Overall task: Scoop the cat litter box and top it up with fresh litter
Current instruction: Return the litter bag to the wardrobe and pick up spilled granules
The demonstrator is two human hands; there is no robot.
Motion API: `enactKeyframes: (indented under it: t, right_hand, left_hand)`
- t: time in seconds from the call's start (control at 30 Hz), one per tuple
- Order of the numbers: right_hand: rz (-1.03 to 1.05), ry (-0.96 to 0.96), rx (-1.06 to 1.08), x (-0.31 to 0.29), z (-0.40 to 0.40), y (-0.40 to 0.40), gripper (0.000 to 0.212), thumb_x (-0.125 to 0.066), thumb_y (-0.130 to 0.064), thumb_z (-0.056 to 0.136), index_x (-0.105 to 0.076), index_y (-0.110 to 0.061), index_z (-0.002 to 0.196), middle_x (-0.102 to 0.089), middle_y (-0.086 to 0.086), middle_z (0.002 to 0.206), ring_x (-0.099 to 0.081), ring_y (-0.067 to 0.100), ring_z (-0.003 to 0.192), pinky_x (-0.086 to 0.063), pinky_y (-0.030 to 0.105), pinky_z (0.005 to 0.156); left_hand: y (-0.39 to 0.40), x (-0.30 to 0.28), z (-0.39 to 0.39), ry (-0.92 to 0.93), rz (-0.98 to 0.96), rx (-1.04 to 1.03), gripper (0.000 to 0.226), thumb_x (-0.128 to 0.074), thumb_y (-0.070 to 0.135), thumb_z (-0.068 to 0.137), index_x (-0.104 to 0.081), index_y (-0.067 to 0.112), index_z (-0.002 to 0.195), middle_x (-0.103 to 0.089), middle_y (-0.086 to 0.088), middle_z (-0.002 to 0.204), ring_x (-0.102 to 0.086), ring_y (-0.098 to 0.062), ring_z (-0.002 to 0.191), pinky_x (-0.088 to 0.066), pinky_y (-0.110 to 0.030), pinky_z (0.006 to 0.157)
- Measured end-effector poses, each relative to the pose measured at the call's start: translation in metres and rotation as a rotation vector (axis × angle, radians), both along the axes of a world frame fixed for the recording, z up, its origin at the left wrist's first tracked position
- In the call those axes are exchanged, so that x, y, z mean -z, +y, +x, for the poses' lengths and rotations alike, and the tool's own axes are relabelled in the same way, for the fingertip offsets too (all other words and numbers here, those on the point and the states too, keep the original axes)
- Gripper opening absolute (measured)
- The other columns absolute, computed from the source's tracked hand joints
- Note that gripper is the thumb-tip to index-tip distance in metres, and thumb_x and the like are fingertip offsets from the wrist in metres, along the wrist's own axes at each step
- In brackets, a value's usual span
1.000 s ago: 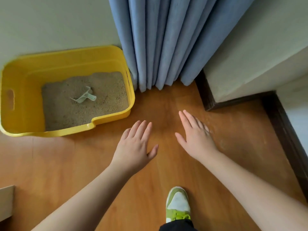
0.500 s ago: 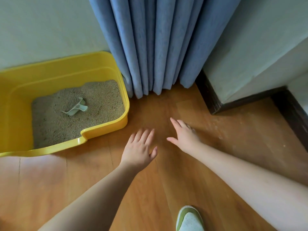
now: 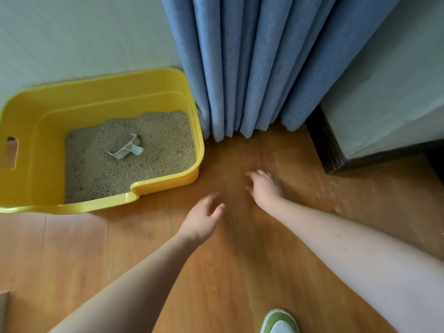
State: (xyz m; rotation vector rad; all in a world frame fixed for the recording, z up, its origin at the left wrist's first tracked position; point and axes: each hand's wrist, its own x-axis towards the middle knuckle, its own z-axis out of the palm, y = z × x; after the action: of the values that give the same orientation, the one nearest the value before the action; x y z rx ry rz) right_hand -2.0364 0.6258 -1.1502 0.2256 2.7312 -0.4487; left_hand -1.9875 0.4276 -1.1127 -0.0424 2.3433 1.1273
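- Yellow plastic, smooth and glossy: the box (image 3: 189, 109) sits in the left of the frame, a rounded-corner tub with a stepped, lowered front lip and a slot handle cut in its left wall.
- Grainy tan litter (image 3: 153, 162) covers its floor in a fairly even bed.
- A pale green scoop (image 3: 126, 150) lies on the litter near the middle of the box, partly sunk in.
- The left hand (image 3: 201, 218) hangs at mid-frame, just right of the box's front corner, fingers loosely curled, holding nothing.
- The right hand (image 3: 264, 188) is a little higher and to the right, fingers bent downward toward the floor, blurred, nothing in it.
- The floor (image 3: 240, 272) is orange-brown wood-look plank with visible seams; pale specks dot it at the right.
- Blue curtain (image 3: 252, 68), heavy woven cloth in deep folds, hangs at top centre, touching the box's right wall.
- Pale walls with dark skirting (image 3: 319, 143) at the right.
- A green-and-white shoe (image 3: 280, 324) tip shows at the bottom edge.
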Motion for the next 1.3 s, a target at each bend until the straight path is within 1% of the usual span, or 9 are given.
enactKeyframes:
  t: [0.13,0.27,0.43,0.57,0.7,0.83,0.93,1.1,1.3]
  right_hand:
    - [0.003,0.058,0.052,0.014,-0.008,-0.003,0.026,-0.056,-0.025,0.094,-0.060,-0.026,0.119,-0.057,-0.001,0.115,-0.050,0.022,0.109,-0.044,0.037,0.093]
    - [0.039,0.082,0.083,0.018,-0.015,-0.004,0.016,-0.052,-0.022,0.095,-0.064,-0.028,0.104,-0.057,-0.002,0.108,-0.050,0.023,0.107,-0.042,0.035,0.091]
    - [0.056,0.063,0.021,0.009,-0.018,-0.010,0.019,-0.048,-0.021,0.097,-0.065,-0.028,0.100,-0.056,0.001,0.109,-0.046,0.024,0.111,-0.033,0.035,0.099]
    - [-0.153,0.141,-0.124,-0.020,-0.003,-0.039,0.011,-0.053,-0.028,0.095,-0.064,-0.027,0.097,-0.057,-0.004,0.100,-0.048,0.019,0.100,-0.037,0.034,0.086]
    - [-0.305,0.133,-0.269,-0.043,0.018,-0.070,0.013,-0.055,-0.030,0.094,-0.066,-0.024,0.097,-0.059,-0.005,0.103,-0.046,0.016,0.101,-0.038,0.034,0.091]
    - [-0.361,0.190,-0.166,-0.038,0.015,-0.070,0.020,-0.052,-0.030,0.095,-0.069,-0.024,0.103,-0.063,-0.004,0.105,-0.051,0.017,0.102,-0.041,0.033,0.089]
    - [-0.304,0.181,-0.036,-0.023,0.000,-0.065,0.021,-0.050,-0.031,0.096,-0.066,-0.027,0.109,-0.063,-0.002,0.112,-0.052,0.022,0.107,-0.040,0.034,0.090]
    - [-0.060,-0.013,-0.104,0.005,-0.021,-0.078,0.031,-0.046,-0.038,0.097,-0.054,-0.034,0.126,-0.054,-0.005,0.130,-0.042,0.021,0.124,-0.030,0.037,0.101]
    - [0.011,0.064,-0.073,0.019,-0.031,-0.088,0.020,-0.049,-0.036,0.096,-0.061,-0.034,0.110,-0.058,-0.005,0.119,-0.044,0.021,0.114,-0.030,0.037,0.092]
  left_hand:
    - [0.001,0.004,-0.003,-0.368,0.461,-0.532,0.036,-0.043,0.028,0.100,-0.058,0.012,0.128,-0.067,-0.006,0.120,-0.065,-0.018,0.106,-0.047,-0.025,0.088]
    - [-0.003,0.007,-0.006,-0.590,0.708,-0.783,0.041,-0.035,0.029,0.097,-0.058,0.008,0.124,-0.070,-0.012,0.116,-0.065,-0.023,0.109,-0.049,-0.031,0.092]
    - [-0.008,0.010,-0.010,-0.645,0.773,-0.855,0.042,-0.031,0.028,0.099,-0.055,0.007,0.126,-0.071,-0.013,0.112,-0.067,-0.022,0.104,-0.050,-0.030,0.088]
    - [-0.005,0.014,-0.015,-0.673,0.814,-0.875,0.041,-0.029,0.028,0.099,-0.055,0.006,0.122,-0.068,-0.016,0.113,-0.065,-0.026,0.106,-0.048,-0.035,0.096]
    - [0.002,0.013,-0.018,-0.622,0.899,-0.976,0.030,-0.036,0.018,0.097,-0.060,0.001,0.101,-0.069,-0.017,0.096,-0.064,-0.028,0.092,-0.050,-0.040,0.097]
    - [0.002,0.016,-0.025,-0.549,0.902,-1.041,0.036,-0.032,0.017,0.098,-0.062,-0.001,0.091,-0.064,-0.016,0.083,-0.059,-0.023,0.077,-0.051,-0.030,0.079]
    - [-0.006,0.016,-0.027,-0.548,0.862,-1.029,0.043,-0.029,0.020,0.100,-0.065,-0.004,0.095,-0.065,-0.017,0.083,-0.061,-0.022,0.074,-0.051,-0.025,0.070]
    - [-0.026,0.019,-0.022,-0.582,0.878,-1.012,0.049,-0.025,0.026,0.101,-0.065,-0.002,0.104,-0.070,-0.020,0.101,-0.066,-0.027,0.096,-0.052,-0.029,0.081]
    - [-0.051,0.019,-0.007,-0.566,0.843,-1.086,0.053,-0.022,0.030,0.103,-0.063,-0.004,0.110,-0.070,-0.022,0.107,-0.066,-0.029,0.102,-0.053,-0.032,0.084]
